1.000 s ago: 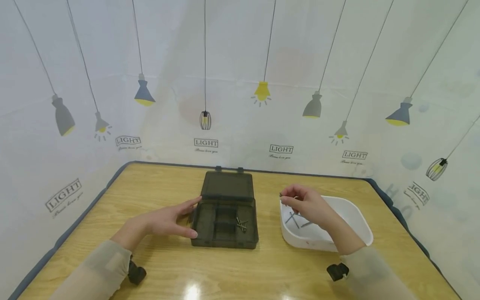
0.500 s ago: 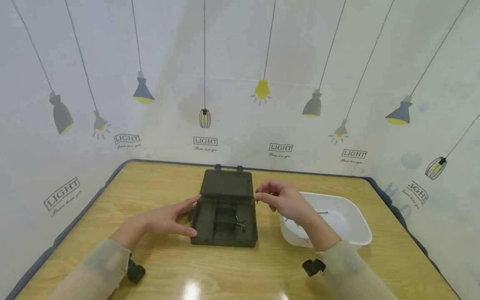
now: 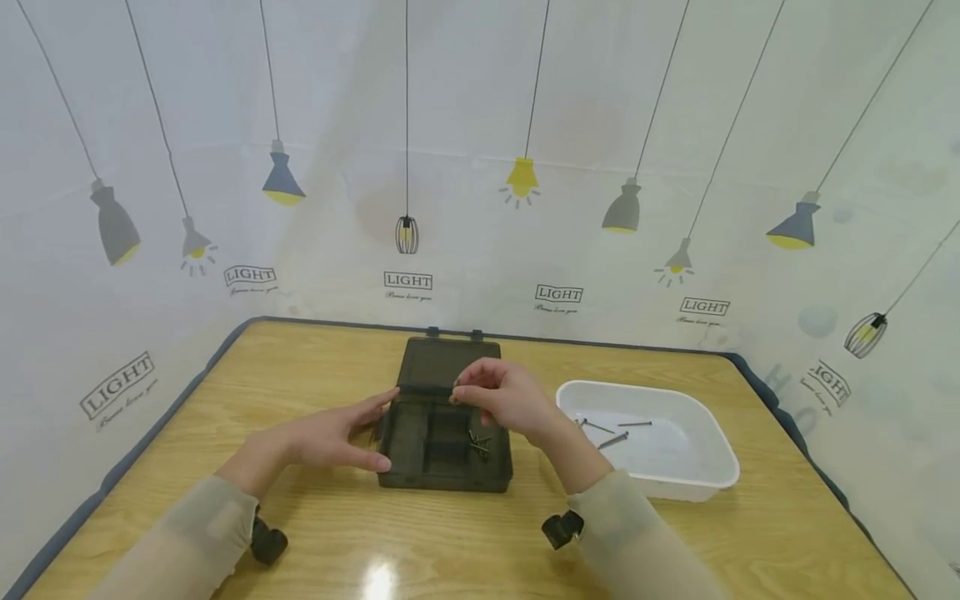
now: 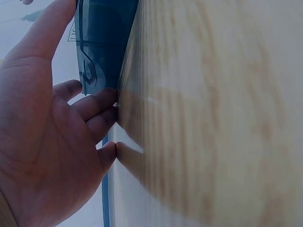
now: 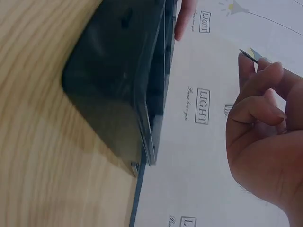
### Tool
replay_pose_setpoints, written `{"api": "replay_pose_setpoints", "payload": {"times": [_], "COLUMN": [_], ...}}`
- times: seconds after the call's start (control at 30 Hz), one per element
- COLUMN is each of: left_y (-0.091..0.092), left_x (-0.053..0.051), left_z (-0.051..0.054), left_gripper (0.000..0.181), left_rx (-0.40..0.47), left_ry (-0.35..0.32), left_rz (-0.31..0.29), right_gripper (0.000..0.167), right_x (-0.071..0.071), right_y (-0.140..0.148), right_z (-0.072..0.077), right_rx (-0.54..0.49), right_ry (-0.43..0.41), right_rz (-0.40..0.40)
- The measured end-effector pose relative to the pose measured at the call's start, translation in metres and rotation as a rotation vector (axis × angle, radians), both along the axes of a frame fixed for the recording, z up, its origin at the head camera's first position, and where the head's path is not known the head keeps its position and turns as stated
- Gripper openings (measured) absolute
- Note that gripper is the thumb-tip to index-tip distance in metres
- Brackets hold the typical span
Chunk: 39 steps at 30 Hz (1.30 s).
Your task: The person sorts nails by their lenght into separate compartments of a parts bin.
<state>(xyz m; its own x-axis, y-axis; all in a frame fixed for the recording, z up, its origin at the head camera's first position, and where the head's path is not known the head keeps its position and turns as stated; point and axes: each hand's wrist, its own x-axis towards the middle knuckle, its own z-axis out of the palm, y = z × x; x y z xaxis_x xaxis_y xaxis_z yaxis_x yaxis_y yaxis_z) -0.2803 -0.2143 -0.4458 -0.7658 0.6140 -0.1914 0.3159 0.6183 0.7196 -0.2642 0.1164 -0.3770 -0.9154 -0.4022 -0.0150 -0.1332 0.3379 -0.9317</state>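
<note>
In the head view my right hand point(image 3: 510, 400) is over the back of a dark translucent plastic organizer box point(image 3: 402, 446), pinching a small screw point(image 3: 454, 393) between thumb and fingertips. The right wrist view shows the thin pointed end of that screw point(image 5: 245, 54) sticking out past the fingertips. My left hand point(image 3: 326, 437) rests against the box's left side, fingers spread, thumb at the front left corner. Its fingers touch the box wall point(image 4: 102, 47) in the left wrist view. Several brass-coloured screws point(image 3: 480, 444) lie in the right compartment. The lid point(image 3: 450, 362) is folded back flat.
A white tray point(image 3: 697, 417) stands to the right of the box, with several long screws point(image 3: 613, 440) lying in its left part. The wooden table point(image 3: 315, 533) is backed by a white curtain point(image 3: 480, 250) printed with lamps.
My right hand has moved left from over the white tray to above the box, carrying the screw. The left hand has stayed at the box's side.
</note>
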Motion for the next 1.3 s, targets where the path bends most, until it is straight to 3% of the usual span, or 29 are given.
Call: {"api": "replay_pose_setpoints", "payload": {"times": [0.2,0.73,1.07,1.3], "left_y": [-0.001,0.0,0.001,0.0], "left_x": [-0.002,-0.003,-0.004,-0.003], "left_z": [-0.002,-0.002,-0.001,-0.001], "left_gripper": [0.116,0.116,0.115,0.115], "left_rx": [-0.007,-0.013,-0.014,-0.017], "left_ry": [-0.01,0.005,0.008,0.006], "left_rz": [0.012,0.001,-0.001,0.0], "right_gripper": [0.016,0.012,0.01,0.012], "right_x": [-0.004,-0.014,-0.01,-0.008], "right_y": [-0.02,-0.047,-0.053,-0.041], "right_z": [-0.013,-0.039,-0.038,-0.038], "right_rx": [0.024,0.074,0.153,0.159], "right_ry": [0.003,-0.041,-0.018,0.018], "right_rz": [0.015,-0.041,-0.043,-0.01]}}
